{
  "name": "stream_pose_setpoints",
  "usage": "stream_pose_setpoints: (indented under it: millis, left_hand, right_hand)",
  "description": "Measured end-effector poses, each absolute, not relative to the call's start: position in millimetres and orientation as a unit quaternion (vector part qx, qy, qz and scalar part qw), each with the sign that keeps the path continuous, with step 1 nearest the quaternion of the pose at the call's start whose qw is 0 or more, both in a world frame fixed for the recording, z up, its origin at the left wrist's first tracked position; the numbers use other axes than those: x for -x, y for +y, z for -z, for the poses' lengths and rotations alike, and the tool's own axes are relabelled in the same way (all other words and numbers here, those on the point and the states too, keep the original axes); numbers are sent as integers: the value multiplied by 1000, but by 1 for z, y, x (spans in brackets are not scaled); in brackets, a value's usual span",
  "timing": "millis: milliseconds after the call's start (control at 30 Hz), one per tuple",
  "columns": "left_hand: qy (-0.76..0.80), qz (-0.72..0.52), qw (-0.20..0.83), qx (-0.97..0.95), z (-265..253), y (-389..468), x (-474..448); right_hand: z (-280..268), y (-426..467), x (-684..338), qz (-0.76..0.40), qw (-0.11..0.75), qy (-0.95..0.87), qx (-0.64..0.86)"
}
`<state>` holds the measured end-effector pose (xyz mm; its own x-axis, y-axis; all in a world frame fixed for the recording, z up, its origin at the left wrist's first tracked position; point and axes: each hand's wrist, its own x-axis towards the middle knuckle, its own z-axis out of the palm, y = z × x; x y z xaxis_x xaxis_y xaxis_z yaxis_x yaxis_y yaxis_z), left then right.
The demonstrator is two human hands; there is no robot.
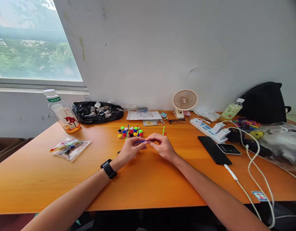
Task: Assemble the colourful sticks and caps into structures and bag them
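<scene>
Over the wooden desk (148, 192), the person's left hand (130, 149) pinches a thin blue piece (139, 141), and the right hand (163, 147) pinches its other end, so it sits between the two. From where I stand, with that spot as clock centre and the wall (138, 48) as twelve, small round coloured pieces (131, 132) cluster at eleven, a clear bag (77, 153) lies at nine, a black phone (214, 150) at three.

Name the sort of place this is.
Probably an informal office or home workspace: a wooden desk against a wall, with a small fan, and a power strip with chargers plugged in.
</scene>
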<state>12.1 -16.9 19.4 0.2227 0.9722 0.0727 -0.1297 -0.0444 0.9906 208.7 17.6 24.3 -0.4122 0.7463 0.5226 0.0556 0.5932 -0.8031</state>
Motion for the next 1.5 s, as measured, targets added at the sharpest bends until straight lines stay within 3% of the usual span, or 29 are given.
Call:
stream_pose_setpoints:
  millis: [167, 600, 1067, 1500]
  left_hand:
    - [392, -477, 553, -560, -19, -18, -12]
    - [381, -500, 461, -626, -16, -14, -11]
    - [382, -514, 426, -640, -11, -15, -10]
    - [408, -483, 262, -729, -26, -24, -10]
  right_hand:
    - [-20, 22, -210, -392, 456, -755, 262]
    - [-24, 22, -214, -599, 422, -611, 299]
    - [-26, 23, -215, -596, 436, -608, 292]
    - [-22, 26, -214, -570, 422, -625, 327]
